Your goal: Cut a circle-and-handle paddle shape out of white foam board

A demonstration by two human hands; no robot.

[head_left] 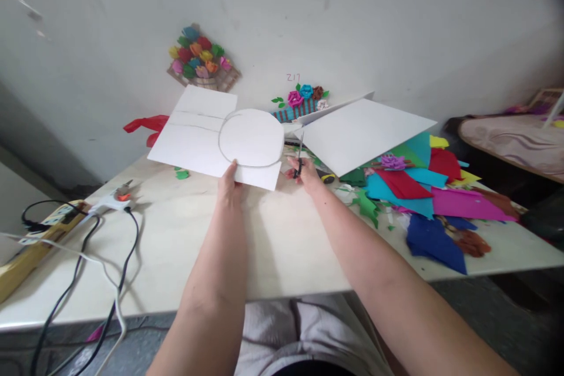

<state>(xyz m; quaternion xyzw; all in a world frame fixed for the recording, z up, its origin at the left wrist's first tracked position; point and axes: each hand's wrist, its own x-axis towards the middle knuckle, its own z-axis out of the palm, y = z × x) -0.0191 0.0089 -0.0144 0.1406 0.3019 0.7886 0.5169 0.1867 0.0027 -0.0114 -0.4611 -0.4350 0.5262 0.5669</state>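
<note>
My left hand [230, 179] grips the lower edge of a white cardboard sheet [189, 141], thumb on top and fingers underneath. A large rounded outline is drawn on the sheet, with its upper right side cut along the curve; two pencil lines run across the left part. Just right of the sheet, my right hand [304, 171] is closed around the dark handles of a pair of scissors [300, 153], whose blades point up and away from me. The scissors are apart from the sheet's edge. Another white sheet [361, 132] lies tilted to the right.
Coloured felt-like pieces [409, 188] and scraps cover the table's right side. A glue gun [123, 191], power strip [57, 220] and cords lie left. Red material [152, 124] sits behind the held sheet. Paper-flower decorations [200, 56] are by the wall.
</note>
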